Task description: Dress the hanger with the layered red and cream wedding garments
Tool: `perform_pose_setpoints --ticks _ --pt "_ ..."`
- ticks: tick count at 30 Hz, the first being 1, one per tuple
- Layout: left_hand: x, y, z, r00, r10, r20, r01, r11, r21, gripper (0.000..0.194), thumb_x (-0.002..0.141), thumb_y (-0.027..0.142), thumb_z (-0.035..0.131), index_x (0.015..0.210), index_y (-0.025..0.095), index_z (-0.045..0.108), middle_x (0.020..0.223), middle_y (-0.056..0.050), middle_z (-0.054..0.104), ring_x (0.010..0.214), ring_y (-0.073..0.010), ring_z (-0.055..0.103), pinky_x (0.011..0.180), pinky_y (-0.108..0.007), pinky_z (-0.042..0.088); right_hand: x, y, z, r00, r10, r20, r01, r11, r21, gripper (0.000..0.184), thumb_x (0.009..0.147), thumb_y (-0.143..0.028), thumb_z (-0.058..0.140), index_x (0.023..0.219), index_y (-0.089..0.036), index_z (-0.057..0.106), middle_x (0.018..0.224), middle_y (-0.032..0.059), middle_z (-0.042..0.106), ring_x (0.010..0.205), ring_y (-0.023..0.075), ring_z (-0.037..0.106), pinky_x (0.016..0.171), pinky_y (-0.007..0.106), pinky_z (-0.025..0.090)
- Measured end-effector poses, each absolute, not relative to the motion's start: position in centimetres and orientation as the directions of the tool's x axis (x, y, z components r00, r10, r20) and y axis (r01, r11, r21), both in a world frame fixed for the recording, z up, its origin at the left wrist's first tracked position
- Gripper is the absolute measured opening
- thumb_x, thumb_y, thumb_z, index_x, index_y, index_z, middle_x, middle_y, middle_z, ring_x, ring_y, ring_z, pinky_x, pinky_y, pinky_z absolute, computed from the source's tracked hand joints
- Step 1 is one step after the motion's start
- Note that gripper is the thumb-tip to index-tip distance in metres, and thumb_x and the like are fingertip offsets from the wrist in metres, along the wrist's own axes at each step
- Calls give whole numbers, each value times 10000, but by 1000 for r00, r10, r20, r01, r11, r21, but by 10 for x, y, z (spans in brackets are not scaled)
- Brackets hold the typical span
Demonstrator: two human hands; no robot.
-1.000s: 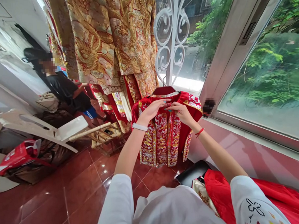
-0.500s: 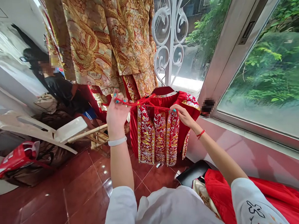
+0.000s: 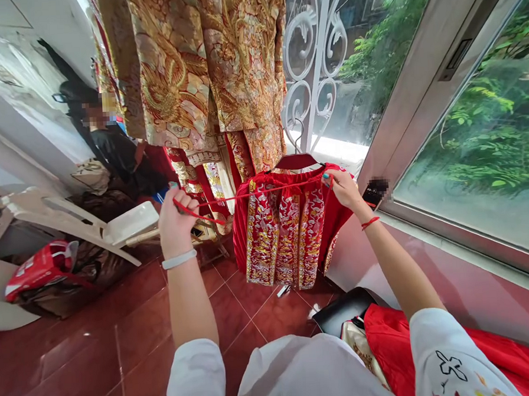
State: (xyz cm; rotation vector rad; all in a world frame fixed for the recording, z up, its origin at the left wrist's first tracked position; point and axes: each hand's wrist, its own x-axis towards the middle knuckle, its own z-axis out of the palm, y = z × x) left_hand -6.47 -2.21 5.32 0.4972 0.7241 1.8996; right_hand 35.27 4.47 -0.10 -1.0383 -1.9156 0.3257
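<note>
A red skirt (image 3: 286, 238) with gold and silver embroidered panels hangs in front of me from a dark red hanger (image 3: 296, 161). Across its top runs a thin red drawstring (image 3: 264, 191), pulled taut between my hands. My left hand (image 3: 177, 217) is closed on the string out to the left of the skirt, and a loose end trails below the fingers. At the skirt's upper right corner, my right hand (image 3: 341, 187) pinches the string close to the waistband. The hanger's hook rises toward the window ironwork.
Gold embroidered garments (image 3: 208, 65) hang behind the skirt. A white chair (image 3: 83, 219) and a red bag (image 3: 42, 269) stand left, near a person in black (image 3: 115, 152). A window (image 3: 479, 151) fills the right. Red cloth (image 3: 432, 343) lies low right.
My left hand has moved left and down and closed into a fist. My right hand has shifted right and slightly up. The string between them is stretched longer and straighter.
</note>
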Motion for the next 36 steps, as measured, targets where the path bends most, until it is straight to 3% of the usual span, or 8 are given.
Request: perform_pose_setpoints --ticks 7,11,15,18,21,24,30,36 --pt "-67 -21 4 -475 878 56 -440 -293 849 215 808 36 551 739 210 444 440 139 263 353 -35 202 402 -156 209 354 39 -9 -194 810 553 701 509 -499 355 963 -409 422 689 -215 539 698 53 625 638 196 498 600 309 302" --pt "-55 -16 -29 -382 910 158 5 -168 986 113 756 118 616 798 213 570 479 99 413 402 -75 360 438 -184 260 354 40 -7 -269 827 494 554 552 -623 322 931 -377 475 762 -195 681 747 57 696 710 203 592 692 313 439" --pt "-25 -9 -28 -179 954 242 473 -132 871 149 731 85 637 816 204 611 599 42 491 540 -140 482 574 -255 410 353 40 -11 -284 883 375 227 442 -868 269 839 -369 579 932 -206 773 940 65 762 918 221 684 870 351 524" --pt "7 -3 -18 -275 824 495 697 -184 693 209 757 86 629 934 196 623 954 -94 586 939 -281 609 903 -452 491 350 39 -18 -227 918 326 78 350 -933 336 863 -420 552 980 -210 788 984 87 767 939 218 698 853 354 542" --pt "28 1 -7 -362 690 626 750 -183 636 353 775 145 667 1117 205 606 1225 -173 506 1194 -394 528 1034 -590 418 349 39 -21 -178 912 369 153 396 -905 330 848 -459 628 989 -210 793 921 79 767 857 209 686 804 346 541" --pt "41 1 0 -410 664 626 727 -177 663 376 811 139 631 1178 207 584 1246 -176 487 1216 -405 517 1047 -614 409 350 40 -22 -188 880 436 241 472 -848 315 847 -458 641 966 -210 794 859 65 756 809 211 674 796 362 537" --pt "101 5 -13 -32 788 614 718 -410 563 284 919 226 589 1198 210 539 1189 -121 548 1161 -280 575 1031 -449 469 349 41 -22 -210 844 493 333 536 -776 299 889 -390 567 959 -212 796 866 66 756 830 226 679 801 376 539" --pt "133 24 -36 -34 859 511 770 -304 562 218 974 228 521 1183 166 503 1157 -154 590 1047 -280 644 859 -384 514 348 37 -23 -213 837 505 387 547 -743 310 901 -363 541 964 -207 802 883 70 768 839 235 685 787 370 538"
